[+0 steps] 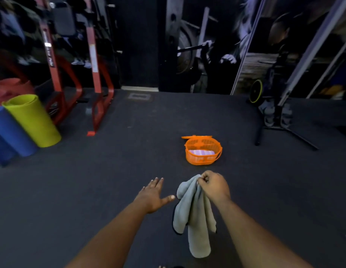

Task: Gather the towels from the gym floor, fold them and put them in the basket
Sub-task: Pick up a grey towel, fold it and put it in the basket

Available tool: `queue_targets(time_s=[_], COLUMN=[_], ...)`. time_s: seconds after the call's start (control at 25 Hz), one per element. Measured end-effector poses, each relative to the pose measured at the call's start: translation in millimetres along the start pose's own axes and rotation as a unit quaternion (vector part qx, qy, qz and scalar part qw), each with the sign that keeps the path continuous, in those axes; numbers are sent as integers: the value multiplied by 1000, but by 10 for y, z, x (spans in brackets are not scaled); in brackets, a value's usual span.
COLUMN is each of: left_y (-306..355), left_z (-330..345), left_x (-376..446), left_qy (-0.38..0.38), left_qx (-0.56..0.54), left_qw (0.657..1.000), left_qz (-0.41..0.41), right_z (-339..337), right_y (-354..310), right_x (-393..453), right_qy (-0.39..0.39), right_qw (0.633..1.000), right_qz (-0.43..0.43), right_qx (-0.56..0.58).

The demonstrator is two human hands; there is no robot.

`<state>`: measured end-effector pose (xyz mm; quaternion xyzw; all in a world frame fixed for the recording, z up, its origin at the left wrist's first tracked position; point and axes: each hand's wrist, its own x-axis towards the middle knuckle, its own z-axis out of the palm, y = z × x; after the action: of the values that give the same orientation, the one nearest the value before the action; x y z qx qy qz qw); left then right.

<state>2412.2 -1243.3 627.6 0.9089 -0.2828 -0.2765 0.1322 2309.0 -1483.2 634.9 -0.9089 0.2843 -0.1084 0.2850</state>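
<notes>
A grey towel point(195, 215) hangs crumpled from my right hand point(213, 185), which is shut on its top edge above the dark gym floor. My left hand point(153, 194) is open, fingers spread, just left of the towel and not touching it. Ahead on the floor stands an orange plastic basket point(202, 158) with its lid tipped open at the back. A folded pale striped towel point(201, 152) lies inside it.
Rolled mats, yellow-green point(33, 118) and blue point(10, 132), lean at the left. A red rack frame point(94, 78) stands behind them. A grey stand with black legs point(284, 124) and weights is at the right. Dark rubber floor point(110, 171) spreads between them.
</notes>
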Motion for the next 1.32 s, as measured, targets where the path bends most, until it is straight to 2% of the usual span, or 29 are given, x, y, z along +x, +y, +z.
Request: queue_targets(time_s=[0.28,0.44,0.6,0.72,0.8,0.92,1.08,1.16,1.2,1.28,1.32], left_y=[389,717,1246,1565,1690,1899,2101,2205,2260,2430,2537], left_z=[-500,-681,-777,-731,-718,-829,-1153,-1381,-1506,-1748,-1849], left_x=[1194,1808,2539,2970,3268,3669,4191,4521,4674,4864,4955], left_qy=[-39,-47,-30,-41,-57,-25,67,109,120,99,66], left_qx=[38,20,-144,-260,-343,-465,-550,-550,-540,-519,-502], left_qw=[997,996,988,965,936,882,830,828,833,846,855], left_qz=[59,71,38,-20,-55,-79,-70,-26,5,73,113], right_z=[-552,-780,-1133,-1373,-1516,-1620,-1496,-1366,-1290,-1160,-1144], right_y=[273,406,472,537,652,953,1546,1884,2032,2204,2211], right_x=[985,1572,2329,2790,3087,3526,3900,4074,4144,4267,4359], right_qy=[95,117,129,140,148,164,147,84,22,-81,-87], right_qw=[992,985,950,927,921,931,970,991,995,989,989], right_qz=[81,3,-46,-78,-85,-63,-5,46,86,125,114], right_qx=[16,125,282,339,351,321,192,92,42,-28,-18])
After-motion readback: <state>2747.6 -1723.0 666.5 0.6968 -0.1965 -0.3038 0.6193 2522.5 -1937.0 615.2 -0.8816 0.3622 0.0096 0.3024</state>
